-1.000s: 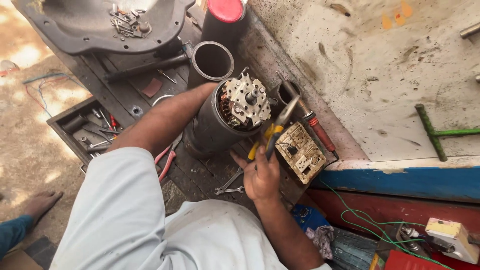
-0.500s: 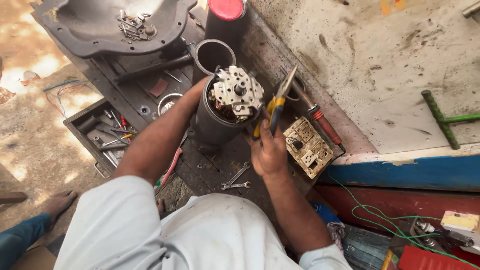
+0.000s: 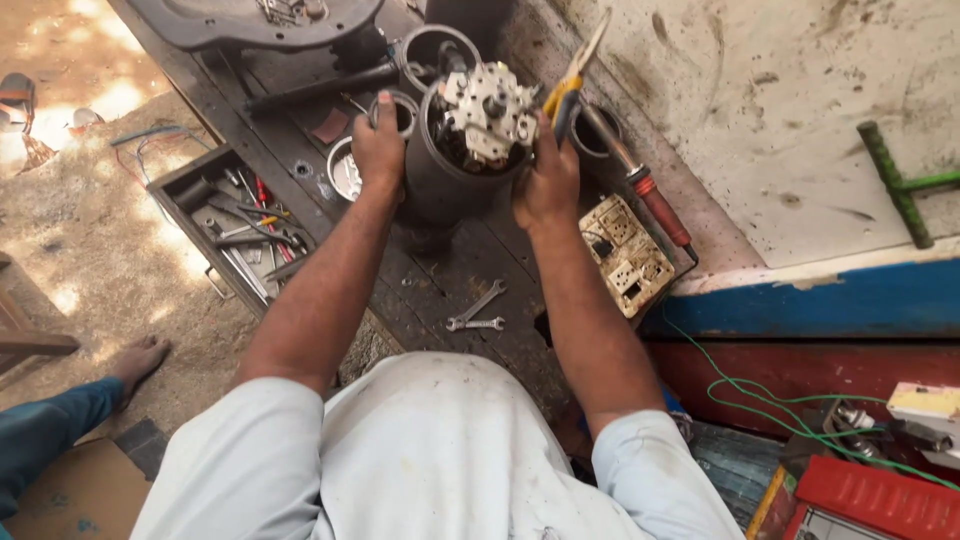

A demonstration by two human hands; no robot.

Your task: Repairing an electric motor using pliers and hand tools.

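Observation:
A dark cylindrical motor housing [image 3: 445, 185] with a pale metal rotor assembly [image 3: 490, 110] on top stands on the dark workbench [image 3: 440, 290]. My left hand [image 3: 378, 148] grips the housing's left side. On its right side presses my right hand [image 3: 545, 180], which also holds yellow-handled pliers [image 3: 572, 75] pointing up and away.
A soldering iron with a red grip [image 3: 640, 185] and a cream socket board [image 3: 630, 255] lie to the right. Two small spanners [image 3: 478, 312] rest near me. An open tool tray [image 3: 240, 225] sits left, metal rings [image 3: 435, 50] and a dark cover [image 3: 250, 20] behind.
My left hand has shifted up to grip the housing's side. My right hand with the pliers has moved up to the housing's right side, so both hands now hold it.

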